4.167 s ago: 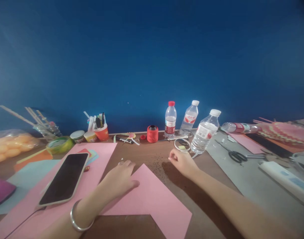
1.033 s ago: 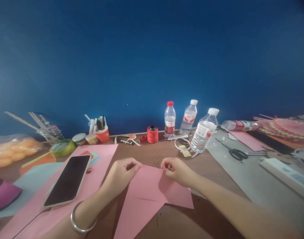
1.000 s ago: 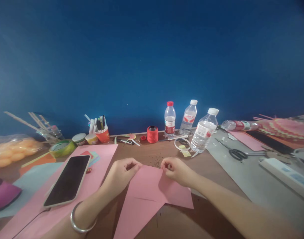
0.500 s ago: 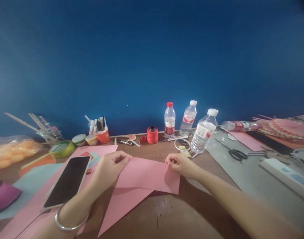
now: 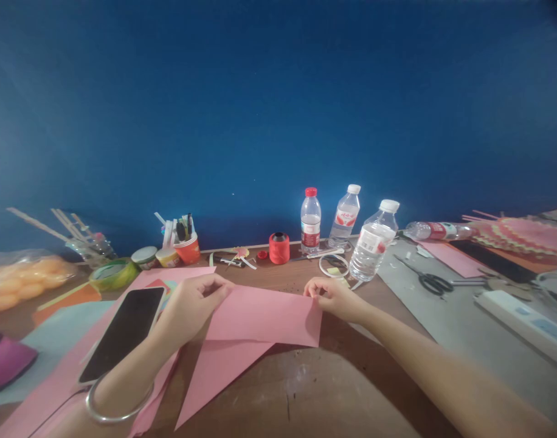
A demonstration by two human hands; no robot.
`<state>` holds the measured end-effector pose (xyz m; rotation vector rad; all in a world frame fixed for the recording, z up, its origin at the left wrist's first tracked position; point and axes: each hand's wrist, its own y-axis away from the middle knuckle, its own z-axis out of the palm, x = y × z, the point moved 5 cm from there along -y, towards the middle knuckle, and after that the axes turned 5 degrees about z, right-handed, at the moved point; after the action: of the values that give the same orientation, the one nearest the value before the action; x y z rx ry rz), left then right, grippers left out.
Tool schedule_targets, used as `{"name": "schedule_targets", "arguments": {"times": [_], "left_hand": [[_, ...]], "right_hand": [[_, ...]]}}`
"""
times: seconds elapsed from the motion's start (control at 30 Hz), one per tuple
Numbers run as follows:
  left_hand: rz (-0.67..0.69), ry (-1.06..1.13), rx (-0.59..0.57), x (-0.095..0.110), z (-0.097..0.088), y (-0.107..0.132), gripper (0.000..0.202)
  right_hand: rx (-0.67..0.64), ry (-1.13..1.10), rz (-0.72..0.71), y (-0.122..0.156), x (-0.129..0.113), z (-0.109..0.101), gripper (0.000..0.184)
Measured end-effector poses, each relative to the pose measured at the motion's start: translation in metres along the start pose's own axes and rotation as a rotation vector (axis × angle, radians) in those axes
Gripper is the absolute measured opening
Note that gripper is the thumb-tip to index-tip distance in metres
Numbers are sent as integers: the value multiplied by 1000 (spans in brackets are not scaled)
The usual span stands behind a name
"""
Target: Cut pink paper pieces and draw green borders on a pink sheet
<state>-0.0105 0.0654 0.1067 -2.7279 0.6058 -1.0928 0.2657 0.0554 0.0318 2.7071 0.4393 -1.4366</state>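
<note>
A folded pink paper sheet point(image 5: 260, 319) lies on the brown table point(image 5: 306, 395), its long point reaching toward me. My left hand point(image 5: 194, 304) pinches its far left corner; a silver bangle sits on that wrist. My right hand point(image 5: 335, 297) pinches the far right corner. The top fold stretches flat between both hands.
A black phone point(image 5: 123, 331) rests on a larger pink sheet point(image 5: 55, 377) at left. Behind stand an orange thread spool point(image 5: 279, 247), three water bottles point(image 5: 372, 240), a tape ring point(image 5: 332, 266), an orange pen cup point(image 5: 187, 246). Scissors point(image 5: 436, 281) and a power strip point(image 5: 525, 319) lie right.
The flat pink sheet was picked up and folded. Since a second ago my hands moved apart and slightly away from me, spreading the top fold wider; the paper's point swung left.
</note>
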Motion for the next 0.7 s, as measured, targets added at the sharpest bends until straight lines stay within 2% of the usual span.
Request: {"name": "schedule_targets", "arguments": {"times": [0.17, 0.27, 0.37, 0.4, 0.57, 0.7], "left_hand": [[9, -10, -6, 2, 0, 1, 25], [55, -32, 26, 10, -8, 4, 27], [107, -55, 122, 19, -23, 8, 25], [112, -59, 161, 21, -29, 10, 24], [102, -67, 327, 22, -52, 14, 22], [42, -9, 511, 21, -71, 18, 21]], "right_hand": [[17, -11, -27, 0, -1, -5, 15], [-27, -79, -143, 5, -13, -7, 3], [-121, -119, -286, 13, -29, -3, 21], [-136, -125, -302, 15, -32, -1, 22], [-84, -310, -282, 17, -36, -2, 25], [-8, -462, -143, 21, -45, -14, 26]]}}
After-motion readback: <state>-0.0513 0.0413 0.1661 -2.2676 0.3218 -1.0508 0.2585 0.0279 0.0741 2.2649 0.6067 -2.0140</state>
